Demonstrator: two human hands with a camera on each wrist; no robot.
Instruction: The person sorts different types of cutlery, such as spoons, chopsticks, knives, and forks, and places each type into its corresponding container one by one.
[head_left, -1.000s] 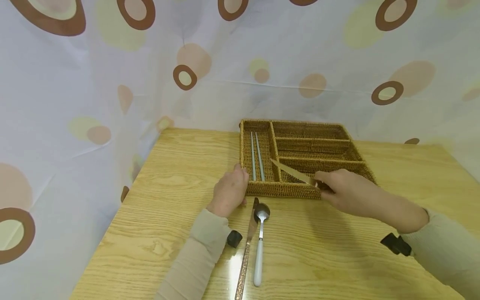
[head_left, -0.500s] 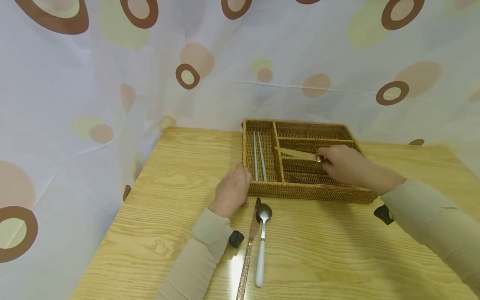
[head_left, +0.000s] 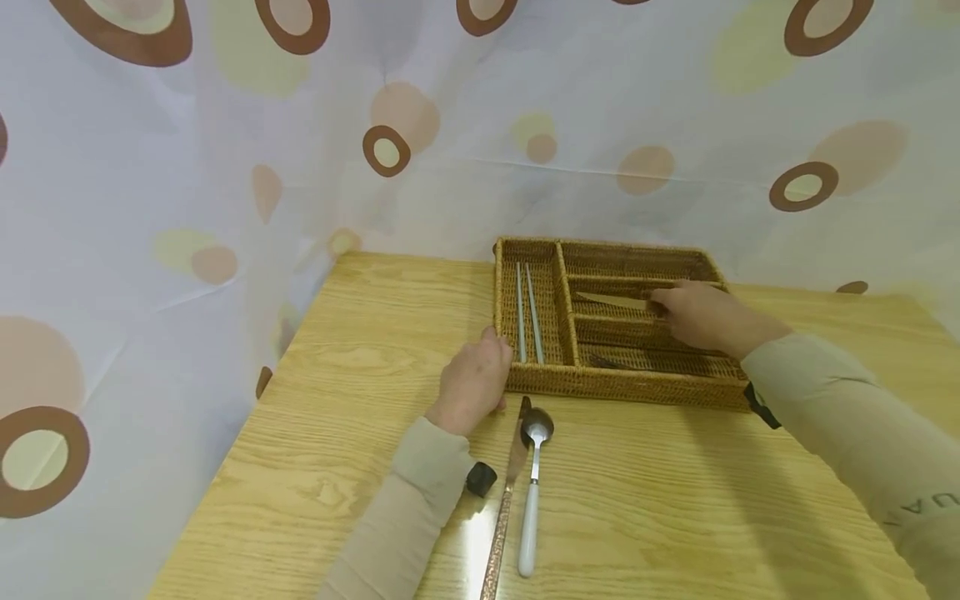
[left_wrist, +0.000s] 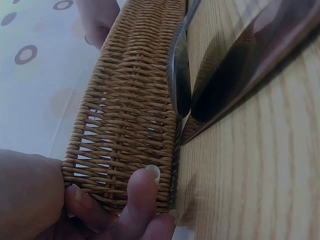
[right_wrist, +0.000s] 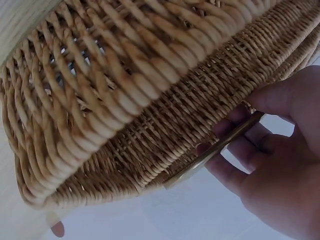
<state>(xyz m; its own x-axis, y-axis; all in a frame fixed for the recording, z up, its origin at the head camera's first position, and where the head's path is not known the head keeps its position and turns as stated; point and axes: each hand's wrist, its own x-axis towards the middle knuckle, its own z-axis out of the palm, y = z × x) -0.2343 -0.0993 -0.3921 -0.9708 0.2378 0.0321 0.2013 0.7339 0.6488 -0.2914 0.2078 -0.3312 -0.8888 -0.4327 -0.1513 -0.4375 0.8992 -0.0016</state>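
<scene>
A wicker cutlery tray [head_left: 626,386] with several compartments stands at the back of the table. My left hand [head_left: 471,379] grips its front left corner, with fingers [left_wrist: 142,192] bent round the woven wall in the left wrist view. In my right hand [head_left: 701,312] is a knife [head_left: 615,301], its pale gold blade pointing left, low over the middle right compartment. The right wrist view shows thumb and fingers pinching the knife [right_wrist: 192,172] close to the weave. Two pale chopsticks [head_left: 534,312] lie in the left compartment. A dark fork [head_left: 637,367] lies in the front one.
On the table [head_left: 360,375] in front of the tray lie a second knife [head_left: 498,533] with a patterned copper handle and a spoon [head_left: 528,525] with a white handle, the bowl overlapping the blade. A patterned curtain [head_left: 450,200] hangs behind.
My right hand has carried the knife back from above the front compartment to the middle one and lowered it. The left hand keeps its hold on the tray corner.
</scene>
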